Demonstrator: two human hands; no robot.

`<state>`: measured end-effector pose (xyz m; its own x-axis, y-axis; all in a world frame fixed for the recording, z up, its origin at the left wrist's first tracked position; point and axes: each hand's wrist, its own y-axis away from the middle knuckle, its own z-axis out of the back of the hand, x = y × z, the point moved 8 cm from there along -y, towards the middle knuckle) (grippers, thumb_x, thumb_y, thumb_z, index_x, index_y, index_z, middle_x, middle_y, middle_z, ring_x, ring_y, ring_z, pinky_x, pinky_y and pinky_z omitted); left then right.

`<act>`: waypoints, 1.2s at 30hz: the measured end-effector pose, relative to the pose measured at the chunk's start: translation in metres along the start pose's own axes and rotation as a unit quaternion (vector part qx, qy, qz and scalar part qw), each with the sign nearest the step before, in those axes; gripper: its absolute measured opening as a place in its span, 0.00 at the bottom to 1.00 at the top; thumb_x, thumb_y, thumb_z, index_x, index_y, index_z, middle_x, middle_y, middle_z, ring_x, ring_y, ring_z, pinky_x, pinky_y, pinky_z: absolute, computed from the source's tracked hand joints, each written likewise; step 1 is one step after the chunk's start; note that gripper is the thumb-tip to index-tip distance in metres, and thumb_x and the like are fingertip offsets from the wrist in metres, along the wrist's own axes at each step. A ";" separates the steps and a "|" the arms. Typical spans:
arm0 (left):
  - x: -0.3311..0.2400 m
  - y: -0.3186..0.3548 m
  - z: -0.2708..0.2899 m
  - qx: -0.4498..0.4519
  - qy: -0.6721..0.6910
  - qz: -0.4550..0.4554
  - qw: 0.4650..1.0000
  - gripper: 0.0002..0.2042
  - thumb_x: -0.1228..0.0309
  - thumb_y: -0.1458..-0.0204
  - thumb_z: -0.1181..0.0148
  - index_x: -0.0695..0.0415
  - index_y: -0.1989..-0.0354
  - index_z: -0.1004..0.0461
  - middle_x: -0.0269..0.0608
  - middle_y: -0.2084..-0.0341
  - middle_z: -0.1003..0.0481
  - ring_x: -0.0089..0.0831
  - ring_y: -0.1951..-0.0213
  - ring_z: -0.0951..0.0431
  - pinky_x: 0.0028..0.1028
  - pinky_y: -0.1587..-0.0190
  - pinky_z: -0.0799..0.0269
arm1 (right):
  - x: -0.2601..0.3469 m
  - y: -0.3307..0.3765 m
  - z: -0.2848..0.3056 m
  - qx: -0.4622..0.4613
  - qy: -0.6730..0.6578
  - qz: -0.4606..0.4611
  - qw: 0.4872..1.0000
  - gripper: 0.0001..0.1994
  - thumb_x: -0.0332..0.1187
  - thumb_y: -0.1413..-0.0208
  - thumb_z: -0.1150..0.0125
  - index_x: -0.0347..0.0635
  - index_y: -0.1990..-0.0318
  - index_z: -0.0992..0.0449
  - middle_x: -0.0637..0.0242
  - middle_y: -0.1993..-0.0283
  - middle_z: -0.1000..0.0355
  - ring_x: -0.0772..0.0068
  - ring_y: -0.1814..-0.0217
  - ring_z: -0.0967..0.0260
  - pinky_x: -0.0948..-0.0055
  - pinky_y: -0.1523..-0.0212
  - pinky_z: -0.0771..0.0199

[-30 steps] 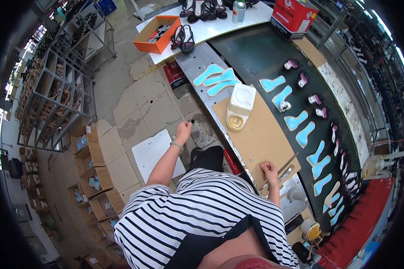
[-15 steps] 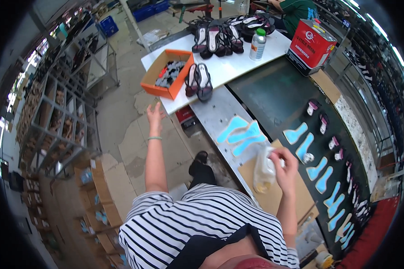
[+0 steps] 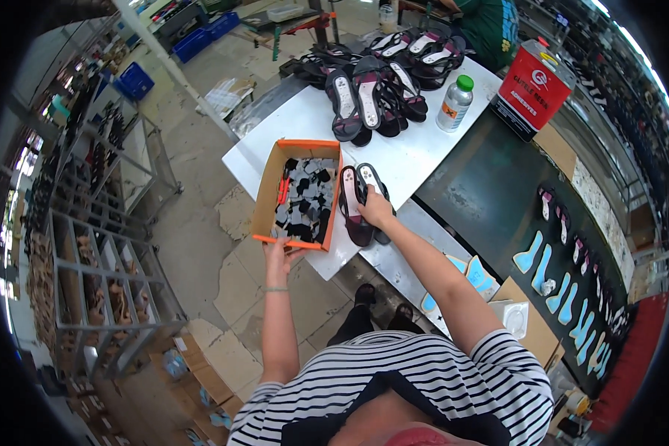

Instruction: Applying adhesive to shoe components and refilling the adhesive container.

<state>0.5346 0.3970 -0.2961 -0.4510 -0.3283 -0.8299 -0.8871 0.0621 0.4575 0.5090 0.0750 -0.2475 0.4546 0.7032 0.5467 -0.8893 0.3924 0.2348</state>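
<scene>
One orange box (image 3: 299, 195), left hand (image 3: 281, 254) touching.

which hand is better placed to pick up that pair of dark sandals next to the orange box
Right. The right hand already rests on the pair of dark sandals, while the left hand is at the near edge of the orange box.

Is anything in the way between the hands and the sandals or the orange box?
Nothing visible is. The right hand already rests on the pair of dark sandals lying on the white table. The left hand is at the near edge of the orange box, right beside them.
</scene>
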 end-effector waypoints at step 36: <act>0.048 0.036 -0.260 0.281 -0.271 -0.128 0.912 0.18 0.78 0.45 0.49 0.63 0.45 0.34 0.44 0.57 0.29 0.31 0.60 0.24 0.27 0.61 0.24 | -0.273 0.174 0.223 -0.123 0.017 -0.074 0.990 0.18 0.24 0.58 0.49 0.44 0.57 0.21 0.51 0.61 0.25 0.48 0.57 0.28 0.56 0.55 0.28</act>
<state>0.5063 0.1384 -0.2368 -0.0700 0.1046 -0.9920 -0.8114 0.5726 0.1176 0.2188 -0.1809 -0.1762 0.5842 0.6447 0.4931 -0.7758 0.6220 0.1059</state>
